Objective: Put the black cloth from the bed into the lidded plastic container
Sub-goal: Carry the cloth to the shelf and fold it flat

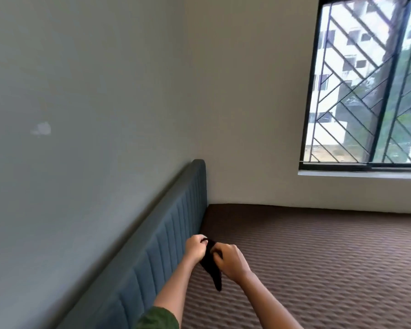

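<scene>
A small black cloth (213, 269) hangs between my two hands above the brown quilted bed (318, 269), near the blue padded headboard. My left hand (196, 248) pinches its upper edge. My right hand (231, 261) grips it from the right side, and a dark tail of the cloth dangles below. The lidded plastic container is not in view.
A blue ribbed headboard (171, 236) runs along the grey wall on the left. A barred window (370, 81) sits in the far wall at upper right. The mattress stretches to the right and toward me.
</scene>
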